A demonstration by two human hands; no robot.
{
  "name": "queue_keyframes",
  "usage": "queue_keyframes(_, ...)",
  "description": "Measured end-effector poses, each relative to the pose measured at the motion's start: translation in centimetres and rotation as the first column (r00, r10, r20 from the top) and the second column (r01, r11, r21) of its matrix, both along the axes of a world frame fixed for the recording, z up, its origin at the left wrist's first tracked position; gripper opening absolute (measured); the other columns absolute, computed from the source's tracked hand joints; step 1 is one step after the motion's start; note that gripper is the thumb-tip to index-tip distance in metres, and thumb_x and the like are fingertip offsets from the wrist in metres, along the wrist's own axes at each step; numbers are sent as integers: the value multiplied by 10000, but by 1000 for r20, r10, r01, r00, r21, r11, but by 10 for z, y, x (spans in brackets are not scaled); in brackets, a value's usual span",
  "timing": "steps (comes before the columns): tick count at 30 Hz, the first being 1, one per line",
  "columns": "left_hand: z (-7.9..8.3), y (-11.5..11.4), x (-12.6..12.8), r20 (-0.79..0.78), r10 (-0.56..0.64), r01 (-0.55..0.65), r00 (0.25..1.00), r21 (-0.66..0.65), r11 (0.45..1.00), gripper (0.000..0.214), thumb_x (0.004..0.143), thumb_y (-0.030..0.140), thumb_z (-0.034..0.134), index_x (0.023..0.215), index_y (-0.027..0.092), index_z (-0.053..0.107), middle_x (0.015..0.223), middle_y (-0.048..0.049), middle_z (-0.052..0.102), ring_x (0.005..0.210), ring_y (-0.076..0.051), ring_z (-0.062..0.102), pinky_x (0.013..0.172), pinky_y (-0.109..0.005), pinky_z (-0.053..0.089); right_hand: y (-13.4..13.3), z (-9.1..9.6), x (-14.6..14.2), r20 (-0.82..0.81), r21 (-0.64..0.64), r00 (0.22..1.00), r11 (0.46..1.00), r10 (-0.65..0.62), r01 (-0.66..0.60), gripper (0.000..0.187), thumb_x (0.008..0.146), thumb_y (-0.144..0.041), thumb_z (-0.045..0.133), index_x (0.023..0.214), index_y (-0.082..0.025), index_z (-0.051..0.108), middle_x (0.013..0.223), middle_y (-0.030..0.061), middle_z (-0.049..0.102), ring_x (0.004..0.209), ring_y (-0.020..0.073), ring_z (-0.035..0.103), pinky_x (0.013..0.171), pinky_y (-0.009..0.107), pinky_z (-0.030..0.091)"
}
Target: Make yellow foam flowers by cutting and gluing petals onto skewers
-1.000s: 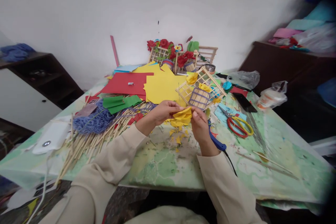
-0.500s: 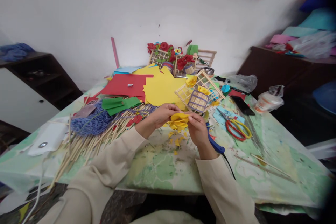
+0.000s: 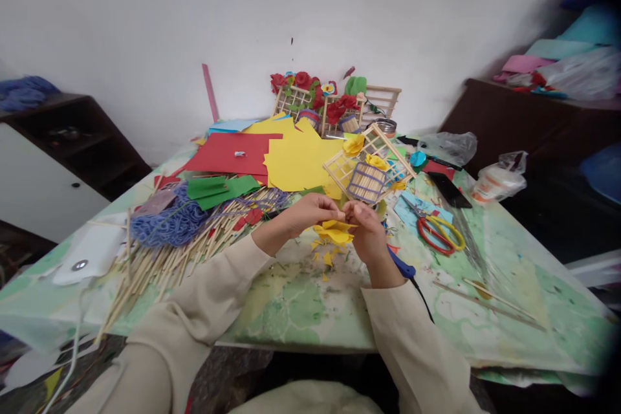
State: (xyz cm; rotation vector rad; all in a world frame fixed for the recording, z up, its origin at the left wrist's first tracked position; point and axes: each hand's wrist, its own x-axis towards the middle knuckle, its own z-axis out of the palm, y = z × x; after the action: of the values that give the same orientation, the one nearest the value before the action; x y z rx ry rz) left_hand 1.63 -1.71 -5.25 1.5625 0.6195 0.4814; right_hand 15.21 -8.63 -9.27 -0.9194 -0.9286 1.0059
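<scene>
Above the table's near half, a yellow paper flower (image 3: 334, 233) hangs just below my fingertips, its petals spread. My left hand (image 3: 313, 212) is closed in a pinch at the flower's upper edge. Meeting it from the other side, my right hand (image 3: 367, 233) has its fingers curled around that same edge. The exact grip points are hidden by the fingers. Small yellow paper scraps (image 3: 328, 259) lie on the tablecloth under the flower. Behind my hands leans a stick lattice frame (image 3: 334, 165) with yellow flowers and a little woven stick basket (image 3: 367, 182).
Left lie thin sticks (image 3: 179, 259), purple yarn (image 3: 167, 223), green paper (image 3: 223, 189) and a white device (image 3: 90, 255). Yellow sheets (image 3: 301, 162) and red sheets (image 3: 228, 152) lie farther back. Right are scissors (image 3: 439, 233), a phone (image 3: 450, 191) and a blue-handled tool (image 3: 402, 265).
Both hands have drawn together at the flower's top, fingertips now meeting. The flower sits slightly lower, with more of its upper part covered. The view has shifted slightly.
</scene>
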Motion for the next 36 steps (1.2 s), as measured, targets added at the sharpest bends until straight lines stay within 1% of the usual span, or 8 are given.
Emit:
queue_keyframes(5,2,-2,-2,-154,-45,102,987,389,915,235,714,327,608,628,108,619,566,17,527,525,-71,433,494,-188,318,2,-5,-3,110,47,984,990,-140,136,232,651,-355,709,633,-187,550,556,-55,502,509,84,436,510,223,358)
queue_keyframes(12,9,8,-10,-153,-200,247,968,427,870,349,778,442,576,885,123,673,818,-51,662,728,-135,592,640,-223,433,1,-6,1,92,77,959,962,-269,263,226,715,-365,660,650,-189,534,536,-58,502,503,85,433,526,228,361)
queue_keyframes(16,12,14,-13,-150,-255,291,955,627,723,299,732,369,663,958,174,677,1006,-73,660,932,-162,594,846,-272,428,1,-6,3,69,85,961,961,-268,262,219,734,-354,643,646,-189,530,539,-56,509,506,89,435,542,237,365)
queue_keyframes(20,12,15,-13,-156,-288,307,945,726,615,234,816,285,573,992,166,670,1025,-103,658,947,-160,597,859,-275,425,0,-6,2,59,89,973,972,-222,217,198,744,-331,635,643,-188,545,560,-44,537,524,95,453,561,244,373)
queue_keyframes(25,11,16,-13,-308,-164,349,937,832,430,243,830,146,482,981,194,666,959,-71,674,930,-166,592,827,-264,414,2,-6,2,113,129,978,979,-176,161,186,746,-320,634,638,-191,553,565,-41,548,550,105,466,592,257,382)
queue_keyframes(28,12,15,-14,-366,-65,363,928,855,372,285,803,92,462,959,207,672,890,-55,674,878,-168,590,776,-257,412,3,-6,2,146,153,975,978,-166,144,202,749,-323,633,623,-190,545,556,-46,530,553,103,454,585,252,372)
queue_keyframes(31,14,15,-14,-311,-39,298,949,855,425,255,790,109,480,940,186,672,895,-60,675,869,-168,590,777,-258,412,3,-7,2,134,135,972,975,-194,176,219,777,-364,613,650,-193,564,578,-43,529,561,102,455,585,249,372)
queue_keyframes(36,9,18,-12,-177,8,110,984,647,755,204,795,279,519,816,125,651,716,-18,626,647,-119,546,596,-217,400,2,-11,1,6,138,991,982,-134,132,427,797,-594,490,875,-204,643,813,23,629,712,155,565,668,290,445)
